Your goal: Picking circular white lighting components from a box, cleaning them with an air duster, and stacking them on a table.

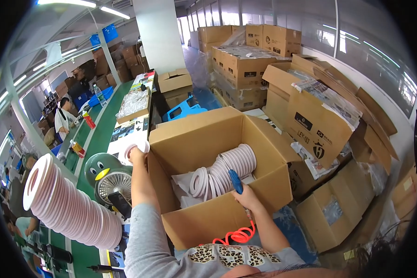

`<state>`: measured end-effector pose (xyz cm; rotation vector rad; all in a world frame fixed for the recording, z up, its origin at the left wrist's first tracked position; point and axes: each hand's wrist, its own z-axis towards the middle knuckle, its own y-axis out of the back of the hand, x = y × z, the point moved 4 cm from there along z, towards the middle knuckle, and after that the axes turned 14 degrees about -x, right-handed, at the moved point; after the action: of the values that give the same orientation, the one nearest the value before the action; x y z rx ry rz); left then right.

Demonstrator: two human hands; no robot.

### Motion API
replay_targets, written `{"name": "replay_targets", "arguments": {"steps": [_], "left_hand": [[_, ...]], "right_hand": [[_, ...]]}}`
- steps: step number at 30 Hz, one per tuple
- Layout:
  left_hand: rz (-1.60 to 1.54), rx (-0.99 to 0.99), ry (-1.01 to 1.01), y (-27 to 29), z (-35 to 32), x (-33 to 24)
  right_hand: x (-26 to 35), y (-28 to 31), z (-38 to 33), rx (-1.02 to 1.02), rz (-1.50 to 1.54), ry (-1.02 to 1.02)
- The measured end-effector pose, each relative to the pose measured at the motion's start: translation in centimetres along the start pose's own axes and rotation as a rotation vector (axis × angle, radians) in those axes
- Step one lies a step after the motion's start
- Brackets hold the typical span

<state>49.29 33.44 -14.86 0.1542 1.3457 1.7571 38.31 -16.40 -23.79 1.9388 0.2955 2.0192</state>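
While the right hand (246, 197) is closed around the blue-handled air gun (235, 178), I see its metal nozzle pointing up and away into the open cardboard box (208, 139), toward the row of pinkish-white rings (227, 171) lying on their side inside. The rings sit just beyond the nozzle tip, resting on pale wrapping at the box bottom; whether the tip touches them I cannot tell. An orange coiled hose (238, 236) hangs from below that hand, down the near wall of the box.

The left hand (135, 155) is raised at the far left corner of the box, its fingers curled around a single white ring (136, 148) (only part of the ring's edge shows past the fingers). That ring is held above the box rim, well apart from the row inside.

To my left, a long stack of the same pale rings (67, 206) lies leaning over the green tabletop (99, 143), near a small penguin-shaped fan (107, 178) that stands just beside the box. Farther along the tabletop another person (62, 118) in a white top works at the line. More cardboard cartons (317, 116) stand open to the right of the box and behind it.
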Motion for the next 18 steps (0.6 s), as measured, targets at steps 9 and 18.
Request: {"name": "replay_targets", "arguments": {"steps": [9, 18], "left_hand": [[0.184, 0.124, -0.021, -3.6, -0.2, -2.2], [0.201, -0.555, -0.514, -2.8, 0.4, -4.2]], "right_hand": [[1.2, 0.8, -0.9, 0.038, -0.032, 0.026], [1.4, -0.1, -0.4, 0.044, -0.013, 0.045]]}}
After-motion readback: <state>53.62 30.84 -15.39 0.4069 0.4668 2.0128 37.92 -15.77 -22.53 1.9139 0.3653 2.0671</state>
